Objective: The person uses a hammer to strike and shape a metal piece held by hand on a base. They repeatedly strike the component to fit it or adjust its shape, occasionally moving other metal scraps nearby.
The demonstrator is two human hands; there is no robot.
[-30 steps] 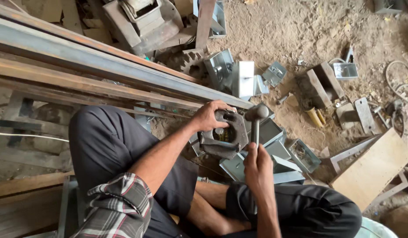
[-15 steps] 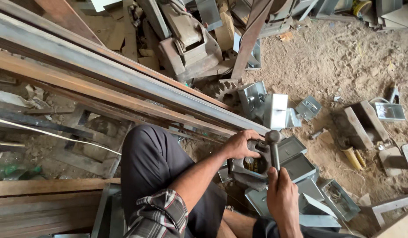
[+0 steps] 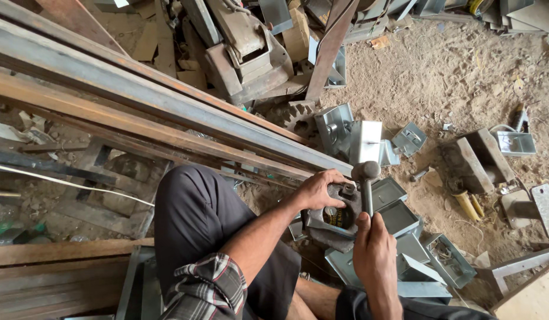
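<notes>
Between the knees: grey metal casting [image 3: 334,222] steadied by left hand [image 3: 318,189]; hammer [image 3: 366,178] gripped in right hand [image 3: 375,252]; fingers beside the hammer head judged at risk of a glancing blow

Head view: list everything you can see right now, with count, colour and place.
hammer: one, dark grey, upright over the part
metal part: one, dark grey with a yellowish centre, in front of the knees
sheet-metal boxes: several, grey, on the ground right of the part
steel beams: several, rusty grey, running diagonally on the left
gear: one, grey, beyond the beams
sandy ground: brown, upper right
left hand: steadies the metal part
right hand: grips the hammer handle
</notes>
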